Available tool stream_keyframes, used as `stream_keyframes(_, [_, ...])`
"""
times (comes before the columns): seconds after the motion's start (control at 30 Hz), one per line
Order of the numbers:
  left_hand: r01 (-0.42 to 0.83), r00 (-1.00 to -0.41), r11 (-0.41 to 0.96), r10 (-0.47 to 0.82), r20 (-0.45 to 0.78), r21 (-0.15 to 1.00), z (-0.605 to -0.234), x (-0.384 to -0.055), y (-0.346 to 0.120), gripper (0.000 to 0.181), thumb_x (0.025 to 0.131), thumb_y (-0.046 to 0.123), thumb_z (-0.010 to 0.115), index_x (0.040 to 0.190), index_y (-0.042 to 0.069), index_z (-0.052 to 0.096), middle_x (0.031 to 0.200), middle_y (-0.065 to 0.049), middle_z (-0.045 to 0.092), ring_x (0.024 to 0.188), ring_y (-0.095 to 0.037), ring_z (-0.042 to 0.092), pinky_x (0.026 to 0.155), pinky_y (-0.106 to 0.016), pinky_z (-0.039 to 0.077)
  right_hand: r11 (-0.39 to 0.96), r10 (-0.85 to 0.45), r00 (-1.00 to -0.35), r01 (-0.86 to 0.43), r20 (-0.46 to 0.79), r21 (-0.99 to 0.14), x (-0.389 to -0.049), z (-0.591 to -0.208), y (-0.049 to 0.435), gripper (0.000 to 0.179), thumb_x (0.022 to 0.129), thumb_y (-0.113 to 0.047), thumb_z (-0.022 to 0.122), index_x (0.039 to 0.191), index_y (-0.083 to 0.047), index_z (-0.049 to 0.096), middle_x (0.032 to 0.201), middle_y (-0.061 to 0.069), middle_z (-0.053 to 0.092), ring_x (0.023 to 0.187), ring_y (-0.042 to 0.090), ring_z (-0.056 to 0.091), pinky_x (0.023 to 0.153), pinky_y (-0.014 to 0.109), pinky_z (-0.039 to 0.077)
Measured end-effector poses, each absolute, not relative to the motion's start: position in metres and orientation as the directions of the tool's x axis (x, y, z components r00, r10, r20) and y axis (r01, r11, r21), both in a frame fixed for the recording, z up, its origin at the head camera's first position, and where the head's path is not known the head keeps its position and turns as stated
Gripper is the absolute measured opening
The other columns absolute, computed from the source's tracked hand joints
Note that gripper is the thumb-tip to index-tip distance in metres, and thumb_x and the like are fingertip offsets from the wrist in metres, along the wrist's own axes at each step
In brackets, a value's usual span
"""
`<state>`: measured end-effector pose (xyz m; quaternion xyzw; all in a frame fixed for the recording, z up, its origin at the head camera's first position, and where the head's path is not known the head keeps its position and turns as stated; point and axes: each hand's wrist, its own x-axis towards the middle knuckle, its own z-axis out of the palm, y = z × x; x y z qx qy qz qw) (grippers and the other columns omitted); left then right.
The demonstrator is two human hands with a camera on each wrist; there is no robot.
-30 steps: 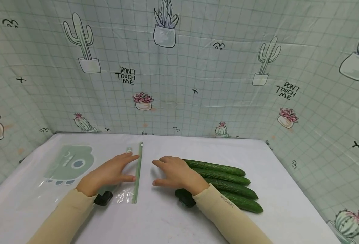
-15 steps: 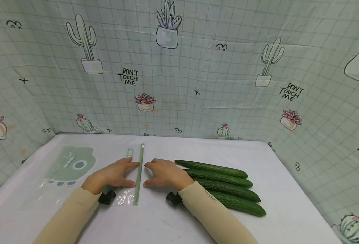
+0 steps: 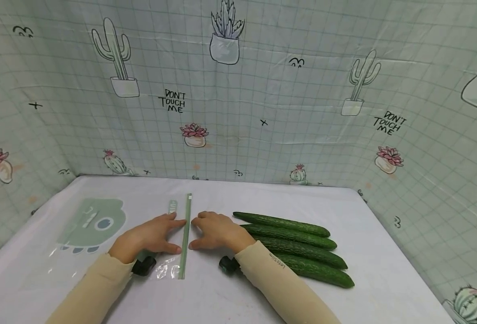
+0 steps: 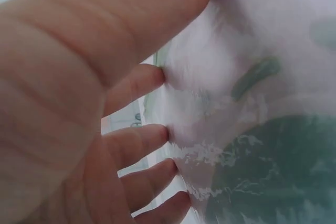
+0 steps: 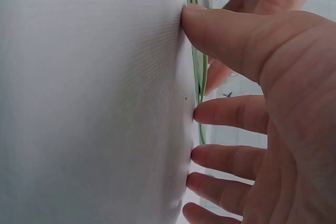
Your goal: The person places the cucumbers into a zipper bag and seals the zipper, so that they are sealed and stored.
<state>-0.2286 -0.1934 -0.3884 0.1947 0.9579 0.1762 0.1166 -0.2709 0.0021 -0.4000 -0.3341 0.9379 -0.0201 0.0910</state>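
A clear zip bag (image 3: 113,261) printed with a green cartoon creature lies flat at the left of the table. Its green zip strip (image 3: 186,252) runs along the right edge. My left hand (image 3: 153,235) spreads over the bag; its fingertips touch the film in the left wrist view, just left of the strip. Fingertips of my right hand (image 3: 216,231) rest on the white tabletop right beside the strip, thumb apart from the other fingers. Neither hand grips anything. Several cucumbers (image 3: 295,246) lie side by side to the right, partly hidden by the right forearm.
The white table (image 3: 230,297) ends at a cloth backdrop (image 3: 238,90) with a cactus print, which also rises along both sides. A black wrist device (image 3: 144,266) sits under the left wrist, and another (image 3: 228,264) under the right.
My right hand has moved left, away from the cucumbers and up to the zip strip. The left hand has shifted slightly nearer to me, and the strip's near end has moved a little too.
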Motion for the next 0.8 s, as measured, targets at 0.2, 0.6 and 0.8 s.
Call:
stream_keyframes(0.2, [0.331, -0.897, 0.858, 0.415, -0.152, 0.392, -0.3892, -0.2249, -0.1891, 0.078, 0.076, 0.038, 0.080, 0.140, 0.005, 0.049, 0.146, -0.031, 0.032, 0.135, -0.047, 0.028, 0.105, -0.058, 0.030, 0.770, -0.638, -0.754, -0.627, -0.157, -0.116, -0.2690, -0.4014, 0.0030, 0.061, 0.085, -0.057, 0.063, 0.136, -0.025, 0.054, 0.146, 0.000, 0.042, 0.132, 0.021, 0.041, 0.102, 0.039, 0.040])
stream_keyframes(0.6, [0.343, -0.899, 0.859, 0.418, -0.134, 0.379, -0.3895, -0.2253, -0.1889, 0.079, 0.076, 0.038, 0.080, 0.139, 0.003, 0.049, 0.145, -0.031, 0.033, 0.134, -0.048, 0.029, 0.105, -0.058, 0.030, 0.762, -0.647, -0.745, -0.639, -0.164, -0.102, -0.2668, -0.3971, 0.0026, 0.063, 0.085, -0.056, 0.064, 0.140, -0.026, 0.052, 0.147, 0.001, 0.041, 0.133, 0.021, 0.040, 0.102, 0.039, 0.040])
stream_keyframes(0.8, [0.341, -0.899, 0.862, 0.415, -0.136, 0.376, -0.3894, -0.2259, -0.1894, 0.079, 0.077, 0.039, 0.079, 0.140, 0.004, 0.048, 0.146, -0.030, 0.032, 0.134, -0.047, 0.028, 0.105, -0.058, 0.029, 0.755, -0.656, -0.739, -0.649, -0.157, -0.099, -0.2662, -0.3983, 0.0004, 0.067, 0.086, -0.055, 0.063, 0.144, -0.026, 0.046, 0.148, 0.002, 0.040, 0.134, 0.020, 0.038, 0.104, 0.039, 0.038])
